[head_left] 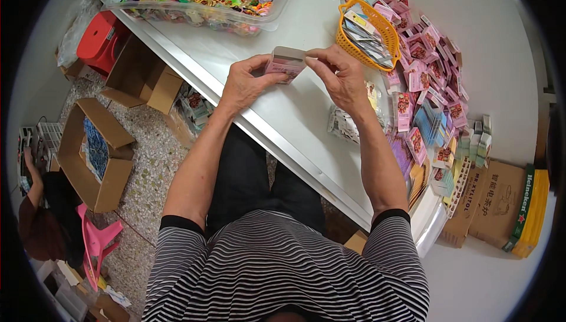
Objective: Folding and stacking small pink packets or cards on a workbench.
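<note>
Over the white table (283, 115), my left hand (242, 85) grips a small pink carton (284, 69) between thumb and fingers. Its top end is raised, showing a grey-white panel. My right hand (342, 79) pinches at the carton's right edge with thumb and forefinger; whether something tiny sits between those fingertips cannot be made out. Just beyond the right hand is a yellow plastic basket (386, 30) holding flat packets (361, 30). A clear plastic bag (344, 124) with small pale pieces lies beside my right forearm.
Many pink cartons (433, 56) are heaped at the right, with blue packets (429, 122) among them. A clear bin (236, 20) of colourful trinkets stands at the far left. Cardboard boxes (112, 186), a red stool (97, 39) and another person (44, 216) are on the left.
</note>
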A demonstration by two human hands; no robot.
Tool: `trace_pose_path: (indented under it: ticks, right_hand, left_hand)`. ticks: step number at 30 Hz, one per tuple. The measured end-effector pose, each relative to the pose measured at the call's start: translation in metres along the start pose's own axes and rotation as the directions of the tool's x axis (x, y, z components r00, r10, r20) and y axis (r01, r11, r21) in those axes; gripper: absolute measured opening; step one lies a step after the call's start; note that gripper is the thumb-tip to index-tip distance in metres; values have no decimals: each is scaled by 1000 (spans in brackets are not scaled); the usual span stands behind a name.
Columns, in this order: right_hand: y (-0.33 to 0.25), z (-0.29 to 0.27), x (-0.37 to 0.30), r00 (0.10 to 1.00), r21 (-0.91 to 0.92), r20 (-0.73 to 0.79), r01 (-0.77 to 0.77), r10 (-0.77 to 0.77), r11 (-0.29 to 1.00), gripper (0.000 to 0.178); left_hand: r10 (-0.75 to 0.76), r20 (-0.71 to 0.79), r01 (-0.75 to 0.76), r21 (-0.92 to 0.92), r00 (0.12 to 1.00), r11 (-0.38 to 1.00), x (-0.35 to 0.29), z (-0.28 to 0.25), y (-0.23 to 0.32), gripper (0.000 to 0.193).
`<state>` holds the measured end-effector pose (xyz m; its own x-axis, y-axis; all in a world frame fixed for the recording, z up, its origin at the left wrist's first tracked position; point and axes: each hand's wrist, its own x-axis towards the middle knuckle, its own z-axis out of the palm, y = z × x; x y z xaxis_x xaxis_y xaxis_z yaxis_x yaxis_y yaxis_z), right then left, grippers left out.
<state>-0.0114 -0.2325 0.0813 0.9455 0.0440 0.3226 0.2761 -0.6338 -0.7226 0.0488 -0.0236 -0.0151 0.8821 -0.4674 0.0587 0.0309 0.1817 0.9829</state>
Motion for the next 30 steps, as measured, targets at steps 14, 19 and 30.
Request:
trace_pose_path:
  ticks: [14,19,30]
  right_hand:
    - [18,11,-1,799,609,356,-591,484,528,32]
    - [26,16,-1,790,556,394,-612,470,562,33]
    - [32,28,1,837,670,347,-536,423,514,29]
  left_hand:
    - [-29,60,23,108,998,994,-3,0,13,36]
    - [6,145,-32,175,989,984,-5,-6,27,33]
    - [-217,156,254,-284,964,924,6,-14,21,20]
